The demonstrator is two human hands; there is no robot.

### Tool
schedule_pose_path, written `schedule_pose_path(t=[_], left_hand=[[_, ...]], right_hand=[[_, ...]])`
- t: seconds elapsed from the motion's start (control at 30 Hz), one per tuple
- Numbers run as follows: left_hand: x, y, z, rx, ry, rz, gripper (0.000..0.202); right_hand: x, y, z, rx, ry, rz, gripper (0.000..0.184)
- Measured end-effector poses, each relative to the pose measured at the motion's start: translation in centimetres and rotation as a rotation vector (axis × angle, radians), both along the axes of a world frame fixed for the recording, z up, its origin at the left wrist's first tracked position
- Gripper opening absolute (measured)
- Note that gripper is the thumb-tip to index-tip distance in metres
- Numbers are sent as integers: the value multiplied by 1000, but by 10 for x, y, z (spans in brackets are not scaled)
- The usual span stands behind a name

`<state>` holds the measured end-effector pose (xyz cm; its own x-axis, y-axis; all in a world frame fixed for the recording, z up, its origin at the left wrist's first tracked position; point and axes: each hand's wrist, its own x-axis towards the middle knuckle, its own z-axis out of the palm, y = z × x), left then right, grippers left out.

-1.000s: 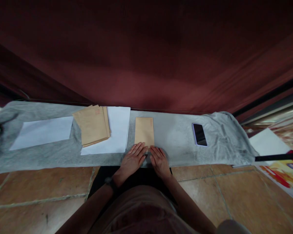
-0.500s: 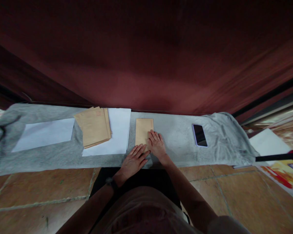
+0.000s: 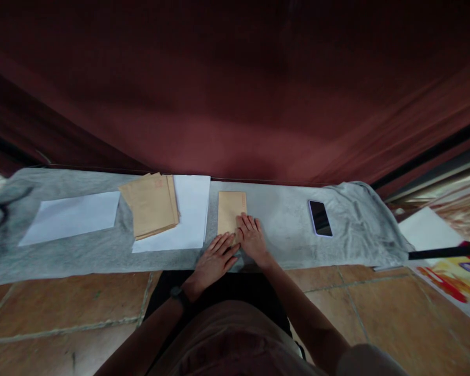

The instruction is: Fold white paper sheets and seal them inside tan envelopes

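A brown paper envelope lies upright in front of me on a grey cloth. My left hand rests flat over its lower left corner, fingers spread and pointing up to the right. On its lower right edge lies my right hand, fingers stretched out along the paper. The two hands nearly meet at the envelope's near end, which they partly cover. Left of them, a pile of brown envelopes sits on a stack of white paper.
A single white sheet lies at the far left of the cloth. To the right is a phone with a dark screen. A dark red surface rises behind the cloth. Tiled floor shows below, with a colourful printed bag at the right.
My right hand has slid slightly down along the envelope's edge, towards me. My left hand is almost where it was, still flat on the near corner.
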<state>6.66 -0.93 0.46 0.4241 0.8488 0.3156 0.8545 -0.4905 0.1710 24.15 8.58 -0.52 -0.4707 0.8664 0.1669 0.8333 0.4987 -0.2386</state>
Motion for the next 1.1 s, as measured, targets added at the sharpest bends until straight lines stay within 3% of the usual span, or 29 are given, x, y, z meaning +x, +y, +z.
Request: schedule_pose_path(t=[0.57,1.1], left_hand=[[0,-3,3,-16,21,-13,42],[-4,-21,-10,57,0,74,43]], right_hand=[[40,-72,6,37,47,109,52],[52,-89,5,32,120,1,48]])
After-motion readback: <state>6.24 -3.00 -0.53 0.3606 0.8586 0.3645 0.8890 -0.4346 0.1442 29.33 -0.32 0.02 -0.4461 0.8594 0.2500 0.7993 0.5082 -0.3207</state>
